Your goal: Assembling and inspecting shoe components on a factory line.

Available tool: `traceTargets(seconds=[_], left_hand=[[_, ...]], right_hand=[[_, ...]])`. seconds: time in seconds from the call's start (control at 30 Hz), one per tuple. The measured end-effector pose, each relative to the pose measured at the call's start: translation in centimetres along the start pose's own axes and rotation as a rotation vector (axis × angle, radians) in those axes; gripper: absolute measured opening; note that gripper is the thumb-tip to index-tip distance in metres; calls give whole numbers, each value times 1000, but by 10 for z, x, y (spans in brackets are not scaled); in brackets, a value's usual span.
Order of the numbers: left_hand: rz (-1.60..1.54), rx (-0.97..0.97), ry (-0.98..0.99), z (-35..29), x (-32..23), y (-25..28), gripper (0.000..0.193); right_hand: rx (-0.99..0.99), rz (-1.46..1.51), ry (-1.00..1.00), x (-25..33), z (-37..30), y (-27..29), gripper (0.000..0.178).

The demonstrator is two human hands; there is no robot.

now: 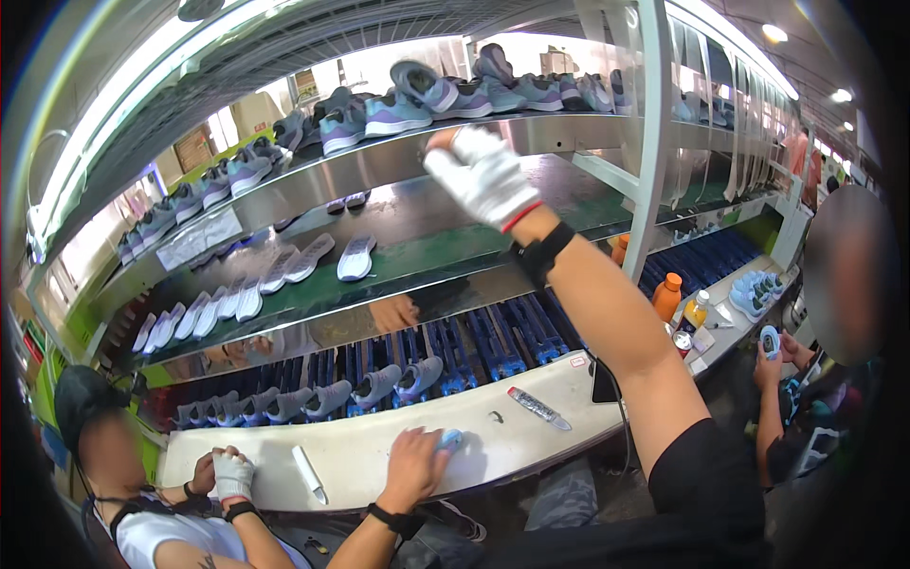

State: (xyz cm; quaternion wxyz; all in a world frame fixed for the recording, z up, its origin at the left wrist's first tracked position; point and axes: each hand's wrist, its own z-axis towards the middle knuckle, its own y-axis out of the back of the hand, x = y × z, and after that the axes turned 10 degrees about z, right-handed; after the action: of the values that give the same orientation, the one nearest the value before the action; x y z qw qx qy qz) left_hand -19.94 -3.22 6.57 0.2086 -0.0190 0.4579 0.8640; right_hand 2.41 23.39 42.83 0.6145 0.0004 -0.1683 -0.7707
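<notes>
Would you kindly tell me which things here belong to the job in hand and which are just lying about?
Likely in the job:
- gray-and-lavender sneakers near the gloved right hand
- light-blue item under the left hand
- white shoe soles

Seemingly lying about:
- orange bottle
- yellow bottle

Bright overhead lamps [774, 33], fisheye-bent edges, dark corners.

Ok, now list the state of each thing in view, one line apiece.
Left hand: bare, over a light blue item, partly covered
Right hand: gloved, raised
Upper-shelf sneakers: crowded, some propped on others
White soles: lying on the green belt
Orange bottle: upright, capped
Yellow drink bottle: upright
Clear tube: lying flat
White tube: lying flat
Ceiling lamp: lit
</notes>
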Motion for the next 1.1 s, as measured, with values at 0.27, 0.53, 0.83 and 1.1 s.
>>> traceTargets(seconds=[0.27,0.53,0.83,1.1], left_hand=[[-30,270,-153,34,-13,-3,50],[-441,-30,-191,-3,-72,-10,58],[-344,-19,-4,-19,-64,30,46],[-824,-78,296,-48,-63,-1,25]], right_hand=[[629,-48,-24,-26,-105,-137,30],[794,-95,-258,1,-78,-153,49],[197,99,267,83,-209,8,33],[106,1038,-951,166,-394,44,37]])
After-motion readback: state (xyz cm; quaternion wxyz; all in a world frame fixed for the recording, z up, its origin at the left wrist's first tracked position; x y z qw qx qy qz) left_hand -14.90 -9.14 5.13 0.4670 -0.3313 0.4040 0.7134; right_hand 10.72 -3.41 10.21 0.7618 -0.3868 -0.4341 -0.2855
